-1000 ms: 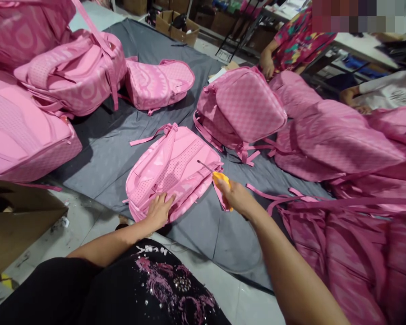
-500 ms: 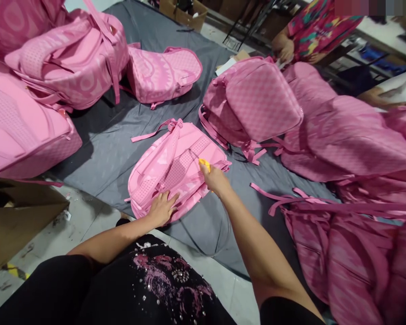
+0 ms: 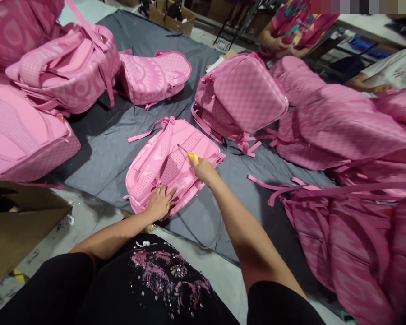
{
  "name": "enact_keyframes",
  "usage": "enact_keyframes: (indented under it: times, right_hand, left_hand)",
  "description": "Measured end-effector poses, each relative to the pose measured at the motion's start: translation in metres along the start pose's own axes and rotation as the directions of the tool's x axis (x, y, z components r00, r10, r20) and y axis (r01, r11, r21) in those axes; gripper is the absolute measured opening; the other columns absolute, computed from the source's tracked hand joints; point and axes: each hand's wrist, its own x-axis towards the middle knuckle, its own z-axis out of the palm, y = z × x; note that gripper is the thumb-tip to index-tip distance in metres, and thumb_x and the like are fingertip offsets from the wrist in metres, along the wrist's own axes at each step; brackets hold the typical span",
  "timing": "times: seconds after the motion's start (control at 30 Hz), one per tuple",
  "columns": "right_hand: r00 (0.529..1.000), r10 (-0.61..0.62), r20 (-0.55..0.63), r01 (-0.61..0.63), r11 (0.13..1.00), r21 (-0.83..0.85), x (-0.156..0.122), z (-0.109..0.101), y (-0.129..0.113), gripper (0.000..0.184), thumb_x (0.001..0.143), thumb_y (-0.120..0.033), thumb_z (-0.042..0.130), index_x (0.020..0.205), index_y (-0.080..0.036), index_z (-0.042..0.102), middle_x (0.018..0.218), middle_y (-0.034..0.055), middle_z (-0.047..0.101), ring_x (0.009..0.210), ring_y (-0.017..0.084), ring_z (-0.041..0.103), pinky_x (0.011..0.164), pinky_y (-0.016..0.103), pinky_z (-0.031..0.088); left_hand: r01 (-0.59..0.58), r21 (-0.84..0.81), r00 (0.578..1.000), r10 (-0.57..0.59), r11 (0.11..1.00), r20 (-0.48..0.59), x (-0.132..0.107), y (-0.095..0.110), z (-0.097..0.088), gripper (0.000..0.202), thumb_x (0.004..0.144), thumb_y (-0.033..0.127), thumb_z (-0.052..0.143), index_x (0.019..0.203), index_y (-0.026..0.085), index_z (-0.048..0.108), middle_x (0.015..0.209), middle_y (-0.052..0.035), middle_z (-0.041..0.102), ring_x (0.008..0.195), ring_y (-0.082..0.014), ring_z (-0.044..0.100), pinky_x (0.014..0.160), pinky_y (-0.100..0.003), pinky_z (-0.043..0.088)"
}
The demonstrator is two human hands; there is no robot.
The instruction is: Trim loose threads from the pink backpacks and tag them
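Two hands tend one pink backpack (image 3: 177, 162) lying back-up on the grey-covered surface (image 3: 99, 164) — your left hand (image 3: 160, 203) with fingers spread across its near side, your right hand (image 3: 203, 170) curled round a yellow-handled tool (image 3: 192, 157). Work looks underway; what remains cannot be told. Strap (image 3: 145, 134) and dotted padding (image 3: 191, 141) show, slightly rumpled.

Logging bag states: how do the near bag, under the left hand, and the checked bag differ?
The near bag lies flatter, strap-side up; the checked bag looks fuller. The near bag is paler, the checked bag darker. Both are pink, on the grey sheet.
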Motion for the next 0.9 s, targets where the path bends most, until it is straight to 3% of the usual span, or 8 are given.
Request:
enact_keyframes:
  times: [0.6, 0.77, 0.9]
  right_hand:
    - [0.998, -0.009, -0.058, 0.012, 0.999, 0.041, -0.005, 0.012, 0.009, 0.071, 0.097, -0.067, 0.02, 0.12, -0.013, 0.06, 0.108, 0.0201, 0.069, 0.102, 0.028, 0.065, 0.085, 0.036, 0.046]
    - [0.996, -0.062, 0.067, 0.054, 0.993, 0.109, -0.025, 0.007, 0.038, 0.074, 0.093, -0.072, 0.021, 0.116, -0.013, 0.059, 0.08, 0.0119, 0.07, 0.066, 0.021, 0.066, 0.063, 0.028, 0.048]
    - [0.994, 0.09, 0.066, -0.098, 0.987, 0.128, -0.065, -0.005, 0.075, 0.073, 0.093, -0.072, 0.022, 0.111, -0.012, 0.059, 0.063, 0.0069, 0.062, 0.044, 0.017, 0.056, 0.045, 0.027, 0.041]
  left_hand:
    - [0.019, 0.045, 1.0, -0.02, 0.999, 0.017, -0.002, 0.004, -0.005, 0.06, 0.094, 0.05, 0.044, 0.151, 0.032, 0.033, 0.144, -0.0151, 0.038, 0.12, -0.032, 0.045, 0.095, -0.045, 0.042]
    - [0.029, 0.059, 0.999, -0.03, 0.998, 0.026, -0.004, 0.008, -0.001, 0.062, 0.094, 0.045, 0.049, 0.152, 0.031, 0.031, 0.148, -0.0172, 0.035, 0.123, -0.0343, 0.042, 0.095, -0.048, 0.041]
    - [0.033, 0.039, 0.999, -0.033, 0.999, -0.006, -0.003, 0.01, 0.002, 0.061, 0.092, 0.037, 0.054, 0.15, 0.03, 0.036, 0.147, -0.0178, 0.037, 0.125, -0.0352, 0.043, 0.096, -0.051, 0.042]
